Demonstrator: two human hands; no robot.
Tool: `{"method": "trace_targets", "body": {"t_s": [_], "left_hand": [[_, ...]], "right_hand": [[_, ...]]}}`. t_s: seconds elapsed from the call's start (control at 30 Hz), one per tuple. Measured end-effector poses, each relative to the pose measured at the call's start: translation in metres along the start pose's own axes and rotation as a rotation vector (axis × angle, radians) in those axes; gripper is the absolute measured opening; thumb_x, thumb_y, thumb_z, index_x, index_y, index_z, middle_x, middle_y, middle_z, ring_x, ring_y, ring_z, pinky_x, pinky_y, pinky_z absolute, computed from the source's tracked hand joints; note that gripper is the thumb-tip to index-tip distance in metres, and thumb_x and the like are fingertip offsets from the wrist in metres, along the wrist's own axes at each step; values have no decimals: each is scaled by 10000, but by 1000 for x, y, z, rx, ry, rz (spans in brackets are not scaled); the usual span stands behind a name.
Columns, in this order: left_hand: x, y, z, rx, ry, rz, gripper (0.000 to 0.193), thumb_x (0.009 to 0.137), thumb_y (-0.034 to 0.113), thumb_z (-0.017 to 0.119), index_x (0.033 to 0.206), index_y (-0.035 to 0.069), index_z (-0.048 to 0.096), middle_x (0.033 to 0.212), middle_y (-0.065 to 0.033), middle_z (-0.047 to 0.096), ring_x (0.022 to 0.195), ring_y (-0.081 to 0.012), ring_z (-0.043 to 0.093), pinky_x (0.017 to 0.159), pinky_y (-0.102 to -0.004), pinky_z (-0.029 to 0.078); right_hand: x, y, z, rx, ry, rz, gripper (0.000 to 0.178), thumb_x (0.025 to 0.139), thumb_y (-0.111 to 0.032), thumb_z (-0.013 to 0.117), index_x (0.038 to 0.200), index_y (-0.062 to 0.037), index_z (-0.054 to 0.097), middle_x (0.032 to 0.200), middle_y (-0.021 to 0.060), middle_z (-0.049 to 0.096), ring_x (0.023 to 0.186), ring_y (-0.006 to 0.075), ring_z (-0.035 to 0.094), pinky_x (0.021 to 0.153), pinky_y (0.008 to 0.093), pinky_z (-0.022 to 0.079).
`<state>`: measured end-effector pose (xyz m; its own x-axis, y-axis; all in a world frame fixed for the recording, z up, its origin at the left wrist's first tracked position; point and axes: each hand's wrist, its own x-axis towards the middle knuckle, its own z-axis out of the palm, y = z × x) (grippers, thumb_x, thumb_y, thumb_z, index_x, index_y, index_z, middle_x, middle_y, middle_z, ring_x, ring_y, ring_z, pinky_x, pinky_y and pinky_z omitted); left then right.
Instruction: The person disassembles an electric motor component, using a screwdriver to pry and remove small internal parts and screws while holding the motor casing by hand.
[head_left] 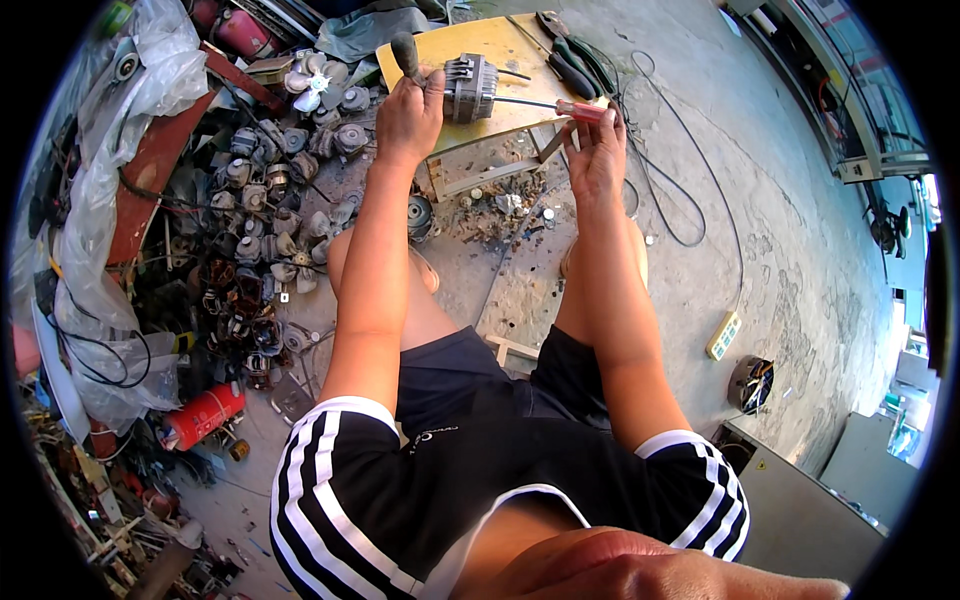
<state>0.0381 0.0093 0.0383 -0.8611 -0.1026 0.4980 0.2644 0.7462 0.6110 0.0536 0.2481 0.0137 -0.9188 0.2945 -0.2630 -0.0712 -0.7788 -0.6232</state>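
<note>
On the yellow wooden worktop (490, 45), the left hand (408, 112) gripped one ribbed grey metal motor (469, 88); the right hand (597, 150) held one red-handled steel screwdriver (560, 106) against it.

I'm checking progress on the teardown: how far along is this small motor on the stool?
Done: a heap of small motors and fans already lies on the person's left. In hand: the left hand steadies the small motor on the wooden stool while the right hand drives a red-handled screwdriver into it. Left: its housing still looks closed.
</note>
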Motion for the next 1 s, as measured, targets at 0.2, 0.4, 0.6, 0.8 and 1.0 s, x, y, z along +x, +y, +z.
{"method": "trace_targets", "body": {"t_s": [0.2,0.4,0.6,0.8,1.0], "left_hand": [[3,2,6,-21,-12,2,349,991,379,417,979,55,545,922,-219,634,895,-440,587,730,-483,459],[1,-2,0,3,-21,-10,345,992,375,415,977,56,545,927,-219,636,901,-438,589,733,-480,462],[3,-1,5,-4,-19,-5,342,992,377,413,982,63,548,927,-220,639,898,-439,591,736,-479,465],[2,1,1,2,-18,-37,341,992,383,407,988,73,548,932,-218,644,891,-443,593,726,-485,469],[3,5,3,-13,-24,-24,346,994,391,400,1003,78,547,922,-220,643,884,-450,589,722,-494,466]], "right_hand": [[23,9,-32,-68,-54,-112,299,940,-280,593,1217,-205,508,1071,17,611,953,163,596,847,408,464],[1,1,-1,-27,45,15,293,938,-260,602,1207,-217,494,1013,4,608,830,113,589,752,324,455],[15,9,-21,-28,16,-59,285,938,-258,602,1199,-215,494,1064,-4,590,869,129,586,783,336,450],[10,3,-12,48,-31,9,296,926,-216,619,1200,-203,507,1077,-4,594,885,133,597,779,345,447],[13,4,-19,-38,-14,-96,325,932,-257,613,1233,-208,502,1097,-13,598,900,129,595,801,347,440]]}}
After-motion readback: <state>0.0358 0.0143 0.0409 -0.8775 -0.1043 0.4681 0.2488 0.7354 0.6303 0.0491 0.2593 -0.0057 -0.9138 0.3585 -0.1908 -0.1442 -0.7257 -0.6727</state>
